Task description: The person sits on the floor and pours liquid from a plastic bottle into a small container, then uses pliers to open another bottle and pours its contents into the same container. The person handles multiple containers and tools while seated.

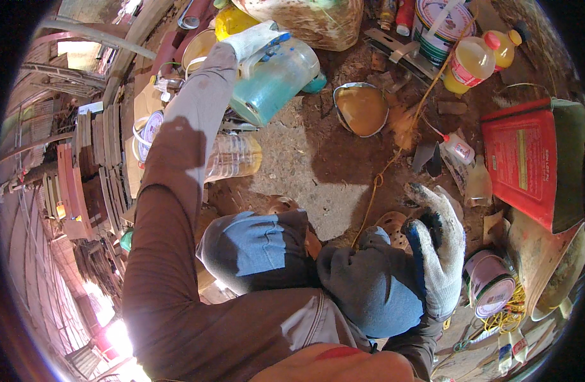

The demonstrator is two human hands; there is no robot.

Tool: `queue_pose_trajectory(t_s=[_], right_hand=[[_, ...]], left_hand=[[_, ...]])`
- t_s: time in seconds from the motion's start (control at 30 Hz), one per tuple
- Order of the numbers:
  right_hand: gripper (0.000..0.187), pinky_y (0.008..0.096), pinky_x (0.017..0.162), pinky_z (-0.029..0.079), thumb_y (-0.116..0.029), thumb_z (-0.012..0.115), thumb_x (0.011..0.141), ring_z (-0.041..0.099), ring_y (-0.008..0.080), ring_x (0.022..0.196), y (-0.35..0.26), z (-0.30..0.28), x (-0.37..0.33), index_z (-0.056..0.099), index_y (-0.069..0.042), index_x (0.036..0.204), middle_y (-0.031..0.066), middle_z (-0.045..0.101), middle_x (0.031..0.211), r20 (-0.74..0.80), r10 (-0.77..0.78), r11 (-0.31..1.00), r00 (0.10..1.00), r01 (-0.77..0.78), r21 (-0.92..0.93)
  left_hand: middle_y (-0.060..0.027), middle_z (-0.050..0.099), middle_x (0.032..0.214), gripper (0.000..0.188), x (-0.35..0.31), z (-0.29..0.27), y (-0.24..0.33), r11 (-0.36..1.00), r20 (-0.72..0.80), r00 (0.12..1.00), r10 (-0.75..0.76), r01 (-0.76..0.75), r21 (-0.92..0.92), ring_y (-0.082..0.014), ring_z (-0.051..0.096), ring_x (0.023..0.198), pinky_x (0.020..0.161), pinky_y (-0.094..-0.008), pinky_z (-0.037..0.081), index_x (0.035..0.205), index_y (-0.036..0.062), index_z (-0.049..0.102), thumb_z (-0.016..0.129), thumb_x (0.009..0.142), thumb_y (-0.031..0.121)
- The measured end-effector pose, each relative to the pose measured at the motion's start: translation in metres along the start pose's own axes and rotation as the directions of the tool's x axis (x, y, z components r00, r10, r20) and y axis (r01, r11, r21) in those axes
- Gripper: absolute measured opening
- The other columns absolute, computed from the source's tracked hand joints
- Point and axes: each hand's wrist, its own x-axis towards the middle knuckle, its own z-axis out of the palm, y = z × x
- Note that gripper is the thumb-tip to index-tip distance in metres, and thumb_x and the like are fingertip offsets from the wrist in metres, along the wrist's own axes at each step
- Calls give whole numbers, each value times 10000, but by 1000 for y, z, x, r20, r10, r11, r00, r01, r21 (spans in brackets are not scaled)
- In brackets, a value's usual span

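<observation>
Head view. Item: one translucent blue-green container [276, 86], upper centre of the frame, with a yellow container [232, 24] just above left and a clear plastic jug [238, 156] below. I judge its walls thin plastic: light unless well filled, inclined to flex when squeezed, slick if wet, unlikely to shatter. Best hold, in my estimate: the upper end, with the broad body supported underneath.

Left hand [255, 41]: gloved, upper centre, at the container's upper edge, fingers extended over it; I cannot tell whether they grip.

Right hand [440, 248]: gloved, right of centre, beside the knee, fingers loosely curved and parted, nothing visible in them.
</observation>
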Motion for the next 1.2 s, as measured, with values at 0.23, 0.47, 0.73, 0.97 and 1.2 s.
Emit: queue_pose_trajectory(t_s=[0.23,0.47,0.73,0.97,1.2], right_hand=[[396,331,828,460,-62,643,847,582,243,891,-9,-1,1,600,-11,1237,137,632,1140,27,129,991,991,-130,33],[400,369,975,416,-101,625,878,570,276,1089,-4,6,-2,590,-22,1269,133,626,1228,19,243,964,970,-243,105],[414,374,1014,398,-171,585,916,546,294,1178,-2,11,-2,558,10,1288,198,548,1314,83,402,905,912,-409,113],[407,341,988,401,-136,571,938,532,241,1135,3,13,-5,535,4,1319,155,543,1289,50,340,940,939,-341,11],[409,338,1013,370,-104,577,933,482,246,1196,4,14,-7,533,7,1324,156,530,1306,33,314,950,949,-314,-1]], left_hand=[[-44,617,963,432,-59,23,-14,942,-129,992,-5,-38,-334,-126,612,807,658,-285,531,1126,75,516,717,878,367],[-47,617,1015,584,-161,114,-85,973,-300,954,-20,-51,-225,-151,609,942,862,-322,502,1247,53,489,814,777,172],[-148,700,1057,414,-237,175,-112,973,-296,927,232,-224,59,-289,688,981,850,-365,537,1169,29,613,682,762,44],[-136,698,1067,404,-246,179,-110,971,-300,940,163,-207,-121,-267,680,995,871,-355,533,1126,25,633,618,727,-37],[-175,686,1077,403,-242,175,-101,971,-292,935,203,-231,-66,-309,674,1015,874,-377,531,1151,7,623,651,750,-8]])
